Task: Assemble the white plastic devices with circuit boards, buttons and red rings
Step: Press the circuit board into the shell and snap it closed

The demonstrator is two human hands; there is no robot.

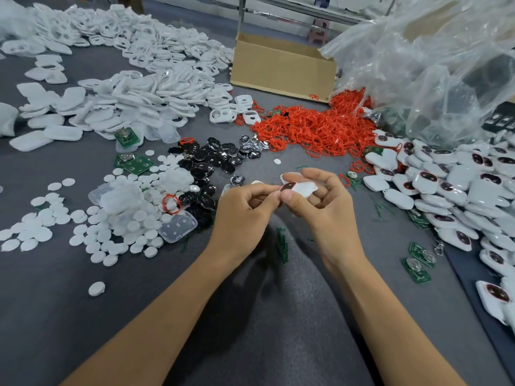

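The desk (278, 316) is dark grey. The rings (315, 129) are bright red, the shells (133, 98) are white, and the boards (418, 263) are green. The box (281, 66) is brown.

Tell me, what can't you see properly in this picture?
All in the head view:
- white device: underside covered by the left hand and right hand pinching it.
- cardboard box: inside hidden by its near wall.
- plastic bag: contents blurred by crinkled film.
- black buttons: print too small.

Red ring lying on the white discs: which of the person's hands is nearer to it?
Left. The left hand is just right of the red ring; the right hand is farther right, beyond the left hand, holding the white device.
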